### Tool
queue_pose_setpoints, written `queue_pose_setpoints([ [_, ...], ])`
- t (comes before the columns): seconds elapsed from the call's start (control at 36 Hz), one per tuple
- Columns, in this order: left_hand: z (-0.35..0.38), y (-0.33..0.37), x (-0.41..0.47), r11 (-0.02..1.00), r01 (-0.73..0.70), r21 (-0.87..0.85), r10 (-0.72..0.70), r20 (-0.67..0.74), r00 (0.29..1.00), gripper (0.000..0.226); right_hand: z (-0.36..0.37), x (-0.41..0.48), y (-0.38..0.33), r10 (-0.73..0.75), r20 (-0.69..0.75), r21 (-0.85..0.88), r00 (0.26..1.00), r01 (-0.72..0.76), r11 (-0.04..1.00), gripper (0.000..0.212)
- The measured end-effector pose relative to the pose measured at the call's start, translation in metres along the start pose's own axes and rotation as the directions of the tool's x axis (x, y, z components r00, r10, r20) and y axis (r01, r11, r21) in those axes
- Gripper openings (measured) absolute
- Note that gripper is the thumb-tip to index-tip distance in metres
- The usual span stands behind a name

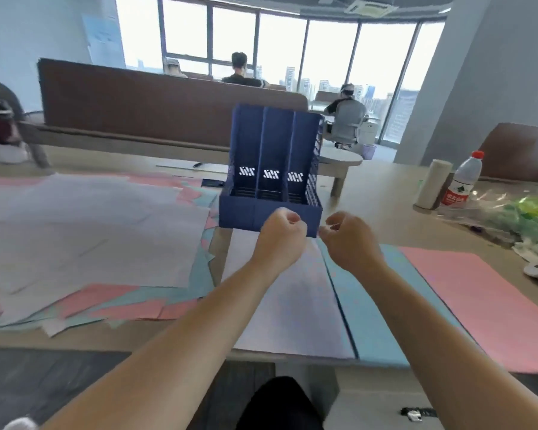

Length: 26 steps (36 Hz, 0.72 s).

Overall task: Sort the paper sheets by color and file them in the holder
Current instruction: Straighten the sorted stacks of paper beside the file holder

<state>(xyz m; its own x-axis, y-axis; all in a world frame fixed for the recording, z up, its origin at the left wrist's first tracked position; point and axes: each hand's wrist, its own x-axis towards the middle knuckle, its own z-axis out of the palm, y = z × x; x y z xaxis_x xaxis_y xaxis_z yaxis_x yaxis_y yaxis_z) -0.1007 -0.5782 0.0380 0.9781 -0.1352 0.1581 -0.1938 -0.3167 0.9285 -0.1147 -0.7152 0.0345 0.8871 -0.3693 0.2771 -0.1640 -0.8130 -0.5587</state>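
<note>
Wooden table (379, 190) carries the three-slot blue holder (271, 169) at 12 o'clock. Left hand (281, 226) and right hand (347, 232), both curled with nothing visible inside, sit just before its front wall. Mixed sheets (90, 237) spread at 9 o'clock. Bottle (463, 181) and roll (434, 184) stand at 2 o'clock, well apart. White stack (292, 299), blue stack (373, 311) and pink stack (479, 299) reach the near edge.

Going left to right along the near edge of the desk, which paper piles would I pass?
Jumbled mixed pile → pale lavender stack → light blue stack → pink stack.

Holder (271, 193) at table (382, 200) centre, loose sheets (84, 243) left, sorted stacks (385, 293) before it, bottle (461, 180) right.
</note>
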Motion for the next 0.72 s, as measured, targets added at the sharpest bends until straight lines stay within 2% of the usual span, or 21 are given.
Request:
queue_pose_setpoints([
  [0.08, -0.065, -0.025, 0.008, 0.998, -0.011, 0.058, 0.016, -0.083, 0.996, 0.019, 0.044, 0.002, -0.058, -0.086, 0.043, 0.014, 0.995, 0.086, 0.996, 0.014],
  [0.14, -0.106, -0.042, 0.013, 0.995, -0.02, 0.094, 0.031, -0.121, 0.992, 0.018, 0.073, 0.002, -0.096, -0.142, 0.089, 0.027, 0.986, 0.14, 0.99, 0.014],
  [0.33, -0.229, -0.096, 0.021, 0.982, 0.099, 0.16, -0.058, -0.24, 0.969, 0.022, 0.155, -0.014, -0.203, -0.227, 0.243, 0.088, 0.943, 0.211, 0.973, 0.035],
  [0.72, -0.384, -0.163, 0.018, 0.947, 0.202, 0.25, -0.124, -0.296, 0.947, 0.021, 0.266, -0.048, -0.324, -0.24, 0.41, 0.107, 0.88, 0.215, 0.971, 0.041],
])
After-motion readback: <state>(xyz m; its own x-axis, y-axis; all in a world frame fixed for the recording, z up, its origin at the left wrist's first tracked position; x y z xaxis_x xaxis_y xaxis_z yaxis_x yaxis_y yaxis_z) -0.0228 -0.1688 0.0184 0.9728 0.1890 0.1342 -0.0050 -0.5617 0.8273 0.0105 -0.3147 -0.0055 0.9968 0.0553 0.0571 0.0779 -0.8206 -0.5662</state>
